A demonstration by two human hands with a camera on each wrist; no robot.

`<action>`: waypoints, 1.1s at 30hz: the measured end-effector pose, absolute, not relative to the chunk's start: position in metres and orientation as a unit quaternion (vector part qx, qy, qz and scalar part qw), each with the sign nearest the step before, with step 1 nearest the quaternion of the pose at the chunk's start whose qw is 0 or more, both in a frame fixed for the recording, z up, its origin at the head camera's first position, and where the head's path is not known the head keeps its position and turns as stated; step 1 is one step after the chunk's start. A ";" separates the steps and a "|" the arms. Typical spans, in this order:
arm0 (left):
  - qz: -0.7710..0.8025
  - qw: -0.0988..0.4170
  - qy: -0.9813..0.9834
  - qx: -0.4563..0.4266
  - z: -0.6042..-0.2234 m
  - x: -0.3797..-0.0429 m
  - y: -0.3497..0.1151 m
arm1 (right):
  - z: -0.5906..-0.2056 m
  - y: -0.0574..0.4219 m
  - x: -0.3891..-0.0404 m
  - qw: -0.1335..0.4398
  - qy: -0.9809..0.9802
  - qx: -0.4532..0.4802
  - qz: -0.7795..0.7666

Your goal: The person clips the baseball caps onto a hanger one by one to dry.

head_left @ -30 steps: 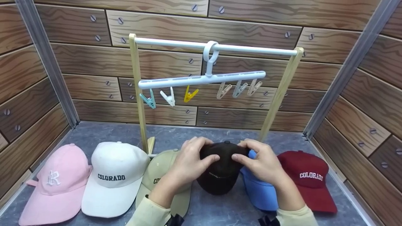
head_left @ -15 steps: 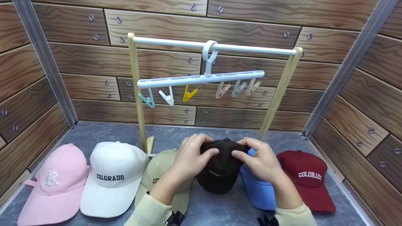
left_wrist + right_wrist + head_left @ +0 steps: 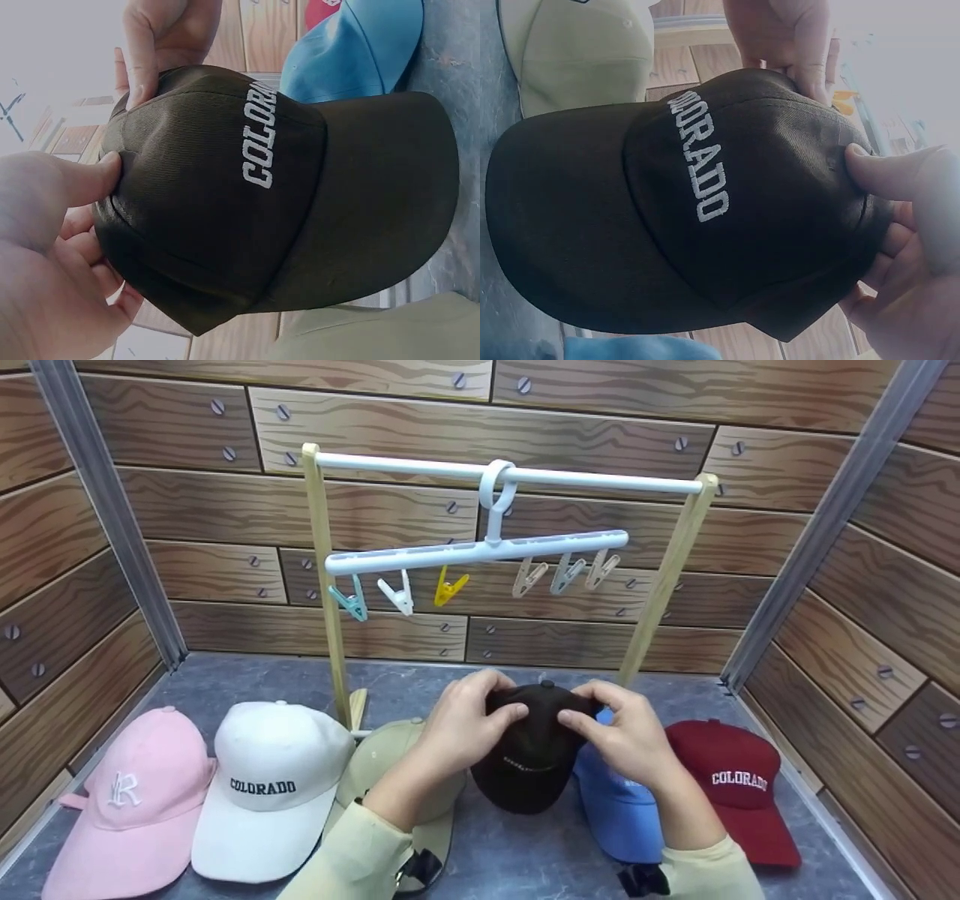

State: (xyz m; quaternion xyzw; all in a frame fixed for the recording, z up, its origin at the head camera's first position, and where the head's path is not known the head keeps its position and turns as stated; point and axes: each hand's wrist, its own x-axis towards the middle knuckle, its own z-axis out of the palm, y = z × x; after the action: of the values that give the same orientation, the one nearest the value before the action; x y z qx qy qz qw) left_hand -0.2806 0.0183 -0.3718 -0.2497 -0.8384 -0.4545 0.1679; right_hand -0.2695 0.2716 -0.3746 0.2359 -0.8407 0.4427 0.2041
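Observation:
A dark brown-black baseball cap (image 3: 529,757) with white COLORADO lettering is held between both hands, brim toward the person. My left hand (image 3: 469,724) pinches the left side of its crown, thumb on the front and fingers behind. On the other side my right hand (image 3: 626,731) grips the crown the same way. In the left wrist view the cap's brim (image 3: 390,202) points toward the grey tabletop. Beyond the hands hangs a pale blue clip hanger (image 3: 480,553) with several small clips, among them a yellow clip (image 3: 451,586).
A white rod on a wooden rack (image 3: 320,585) bears the hanger. Left of the hands lie a pink cap (image 3: 142,772), a white cap (image 3: 277,757) and a beige cap (image 3: 375,765). To the right are a blue cap (image 3: 619,817) and a dark red cap (image 3: 731,757). Wood-patterned walls enclose the table.
Both hands have raised the dark cap slightly and moved it a little away from the person. Their grip looks the same; the other caps and the hanger have stayed put.

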 end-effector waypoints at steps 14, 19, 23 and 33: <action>-0.472 0.148 -0.834 -0.244 -0.357 -0.297 0.023 | -0.359 0.273 -0.280 0.212 -0.852 0.221 0.425; -0.472 0.151 -0.834 -0.241 -0.351 -0.302 0.025 | -0.352 0.274 -0.284 0.214 -0.854 0.217 0.422; -0.470 0.154 -0.837 -0.234 -0.348 -0.307 0.027 | -0.348 0.275 -0.290 0.211 -0.856 0.212 0.422; -0.480 0.159 -0.831 -0.230 -0.335 -0.316 0.031 | -0.333 0.276 -0.302 0.211 -0.861 0.215 0.410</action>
State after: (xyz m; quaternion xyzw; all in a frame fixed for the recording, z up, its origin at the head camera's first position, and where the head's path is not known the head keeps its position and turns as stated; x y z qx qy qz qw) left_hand -0.3163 0.0310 -0.3352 -0.2303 -0.8314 -0.4801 0.1591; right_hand -0.3019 0.2765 -0.3326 0.2152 -0.8610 0.4097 0.2110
